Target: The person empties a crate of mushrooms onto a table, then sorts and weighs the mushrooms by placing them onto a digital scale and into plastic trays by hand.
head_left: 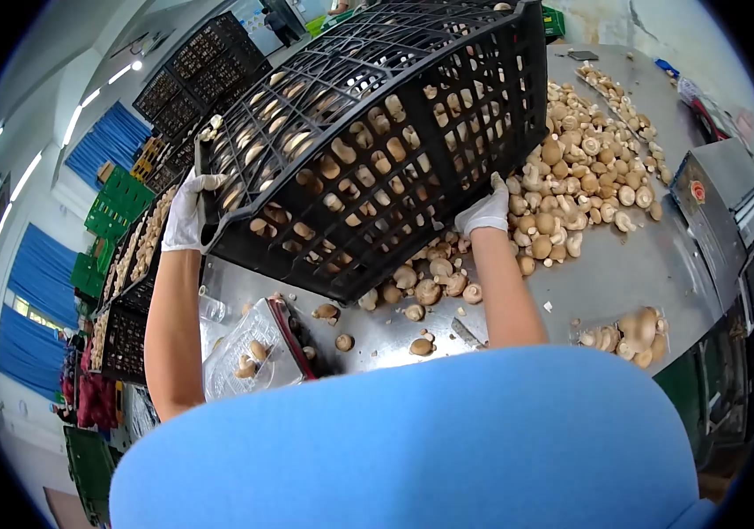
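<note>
The black crate (pixel 377 132) hides most of the mushrooms (pixel 571 176) beneath it and both hands' fingertips. The person's blue torso (pixel 412 441) conceals the table's (pixel 624 273) near edge.

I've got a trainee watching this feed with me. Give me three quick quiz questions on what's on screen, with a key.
1. True or false: both gloved hands grip the black crate.
2. Multiple choice: the crate is A) flat on the table, B) tipped up over the table, C) on the floor.
3. What lies heaped on the steel table beyond the right hand?

Key
1. True: the left hand holds one end and the right hand the other.
2. B: it is tilted, with mushrooms showing through its slots.
3. A pile of mushrooms.
</note>
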A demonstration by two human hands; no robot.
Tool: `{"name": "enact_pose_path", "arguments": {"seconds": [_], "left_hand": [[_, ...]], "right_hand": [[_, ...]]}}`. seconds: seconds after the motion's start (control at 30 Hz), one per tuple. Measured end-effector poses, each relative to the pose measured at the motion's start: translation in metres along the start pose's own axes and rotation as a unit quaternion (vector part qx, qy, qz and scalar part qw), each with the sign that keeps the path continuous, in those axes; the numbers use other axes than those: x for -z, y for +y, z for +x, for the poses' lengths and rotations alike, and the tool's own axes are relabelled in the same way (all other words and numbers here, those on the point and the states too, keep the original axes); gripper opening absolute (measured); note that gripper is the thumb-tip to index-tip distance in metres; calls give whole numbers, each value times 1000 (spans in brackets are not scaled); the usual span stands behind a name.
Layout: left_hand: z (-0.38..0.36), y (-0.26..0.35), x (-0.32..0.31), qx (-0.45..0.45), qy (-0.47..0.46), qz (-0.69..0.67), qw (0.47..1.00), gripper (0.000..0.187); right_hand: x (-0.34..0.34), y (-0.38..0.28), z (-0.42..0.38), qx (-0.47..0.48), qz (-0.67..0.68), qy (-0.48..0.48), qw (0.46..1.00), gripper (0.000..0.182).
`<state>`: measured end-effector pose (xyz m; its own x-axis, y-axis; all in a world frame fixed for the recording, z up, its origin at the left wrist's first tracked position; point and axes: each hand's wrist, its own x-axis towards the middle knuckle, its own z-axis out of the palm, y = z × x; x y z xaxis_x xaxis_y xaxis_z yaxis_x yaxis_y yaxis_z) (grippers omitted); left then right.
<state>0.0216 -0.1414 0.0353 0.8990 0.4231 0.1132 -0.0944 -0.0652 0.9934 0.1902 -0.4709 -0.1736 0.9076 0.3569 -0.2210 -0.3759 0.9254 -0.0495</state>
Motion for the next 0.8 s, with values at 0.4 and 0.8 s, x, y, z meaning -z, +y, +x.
{"name": "enact_pose_path", "arguments": {"seconds": [0.4,0.8], "left_hand": [[79,55,-101,92,-140,21,986,29],[189,29,-190,23,-196,66,978,15]], "right_hand": [[12,-79,6,139,28,10,990,57],[10,-122,22,228,43,43,972,60]]}}
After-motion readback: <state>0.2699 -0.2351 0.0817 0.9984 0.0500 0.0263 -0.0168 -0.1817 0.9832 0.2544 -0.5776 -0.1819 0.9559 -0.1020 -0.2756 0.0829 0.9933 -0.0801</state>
